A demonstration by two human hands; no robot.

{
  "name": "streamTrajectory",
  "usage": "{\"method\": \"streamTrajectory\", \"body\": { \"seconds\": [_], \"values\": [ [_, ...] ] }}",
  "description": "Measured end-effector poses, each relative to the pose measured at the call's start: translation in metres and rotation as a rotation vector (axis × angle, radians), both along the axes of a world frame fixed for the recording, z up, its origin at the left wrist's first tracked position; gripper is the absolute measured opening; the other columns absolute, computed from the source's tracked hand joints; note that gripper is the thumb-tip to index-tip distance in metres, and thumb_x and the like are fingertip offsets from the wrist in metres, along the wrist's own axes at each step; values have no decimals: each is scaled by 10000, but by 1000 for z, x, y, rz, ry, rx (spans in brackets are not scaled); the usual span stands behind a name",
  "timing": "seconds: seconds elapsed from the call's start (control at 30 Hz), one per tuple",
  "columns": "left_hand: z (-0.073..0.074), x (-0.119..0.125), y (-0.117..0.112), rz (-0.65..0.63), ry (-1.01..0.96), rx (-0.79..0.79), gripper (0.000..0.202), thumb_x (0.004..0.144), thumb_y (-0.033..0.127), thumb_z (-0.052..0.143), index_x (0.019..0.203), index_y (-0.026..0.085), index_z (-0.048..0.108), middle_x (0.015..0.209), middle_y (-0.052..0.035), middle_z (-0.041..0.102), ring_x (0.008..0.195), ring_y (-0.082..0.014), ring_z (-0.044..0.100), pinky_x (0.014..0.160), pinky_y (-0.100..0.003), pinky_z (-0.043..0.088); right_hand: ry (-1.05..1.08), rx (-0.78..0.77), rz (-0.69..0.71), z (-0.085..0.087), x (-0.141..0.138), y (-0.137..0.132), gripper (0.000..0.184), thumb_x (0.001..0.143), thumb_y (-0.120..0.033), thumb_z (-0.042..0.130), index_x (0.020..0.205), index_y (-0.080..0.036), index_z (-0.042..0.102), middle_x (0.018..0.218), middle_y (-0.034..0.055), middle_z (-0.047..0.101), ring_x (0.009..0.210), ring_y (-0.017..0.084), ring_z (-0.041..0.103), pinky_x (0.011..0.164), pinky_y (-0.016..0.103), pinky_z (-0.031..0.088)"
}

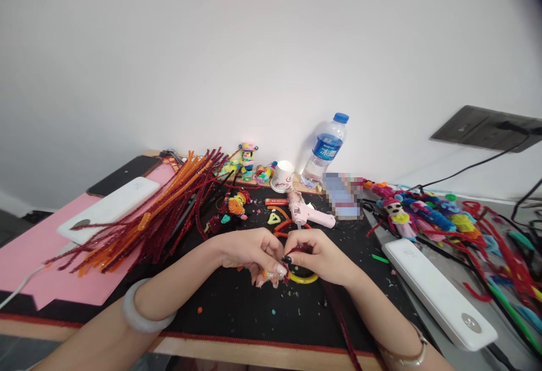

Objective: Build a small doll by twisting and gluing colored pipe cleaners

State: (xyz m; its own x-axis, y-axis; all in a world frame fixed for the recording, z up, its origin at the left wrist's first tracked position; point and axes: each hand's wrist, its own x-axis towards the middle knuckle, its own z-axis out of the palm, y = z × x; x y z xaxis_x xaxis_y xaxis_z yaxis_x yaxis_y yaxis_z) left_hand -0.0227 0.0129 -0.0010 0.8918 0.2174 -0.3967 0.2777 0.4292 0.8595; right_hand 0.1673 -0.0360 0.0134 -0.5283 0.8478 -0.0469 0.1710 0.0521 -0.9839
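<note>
Both hands meet over the black mat (237,309). My left hand (249,249) is closed around a small, partly hidden piece of craft work (270,274) with orange, whitish and dark red in it. Right beside it, my right hand (319,255) pinches a dark red pipe cleaner (344,326) against this piece. The long end of that strand trails down over the mat's front edge. A yellow curved loop (305,278) lies just under my right fingers. Behind the hands rests a pink glue gun (307,213), near an orange-red loop (282,226).
Left lies a bundle of red and orange pipe cleaners (169,218) over a white power bank (110,204). Behind stand a paper cup (283,175) and water bottle (325,151). A pipe-cleaner doll (237,204) lies nearby. Right are more dolls (432,213) and another power bank (440,295).
</note>
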Motion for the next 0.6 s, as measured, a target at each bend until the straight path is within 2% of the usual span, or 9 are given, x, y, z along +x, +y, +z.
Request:
{"method": "streamTrajectory", "body": {
  "seconds": [0.13,0.23,0.4,0.5,0.6],
  "values": [
    [0,4,0,195,-34,67,213,645,283,713,705,112,600,619,-14,635,421,-70,544,405,-167,438,-4,73,-196,-1,-2,0,130,751,-261,646,716,-137,628,670,14,616,597,110,549,558,220,428],
    [0,7,-1,387,-78,136,216,681,305,683,730,120,585,638,-14,630,433,-63,534,422,-170,434,-55,215,-319,0,-2,-1,124,775,-267,617,748,-154,660,722,38,654,649,136,585,593,241,458],
    [1,13,-3,636,-124,210,200,723,303,646,751,119,571,667,-15,610,466,-57,537,466,-176,439,-193,452,-391,1,-2,-3,187,842,-259,525,848,-182,695,671,38,655,628,147,580,607,257,463],
    [1,14,-3,726,-171,188,198,738,303,636,779,130,551,700,-7,605,483,-51,538,494,-182,445,-209,502,-410,-3,-3,-2,209,852,-246,505,943,-188,683,728,49,676,671,158,607,650,270,474],
    [1,14,-4,748,-227,158,202,742,309,636,794,136,545,696,5,591,505,-54,540,513,-188,444,-221,490,-481,-9,-4,-3,195,846,-257,512,932,-184,670,723,47,668,614,145,586,587,257,461]
  ]
}}
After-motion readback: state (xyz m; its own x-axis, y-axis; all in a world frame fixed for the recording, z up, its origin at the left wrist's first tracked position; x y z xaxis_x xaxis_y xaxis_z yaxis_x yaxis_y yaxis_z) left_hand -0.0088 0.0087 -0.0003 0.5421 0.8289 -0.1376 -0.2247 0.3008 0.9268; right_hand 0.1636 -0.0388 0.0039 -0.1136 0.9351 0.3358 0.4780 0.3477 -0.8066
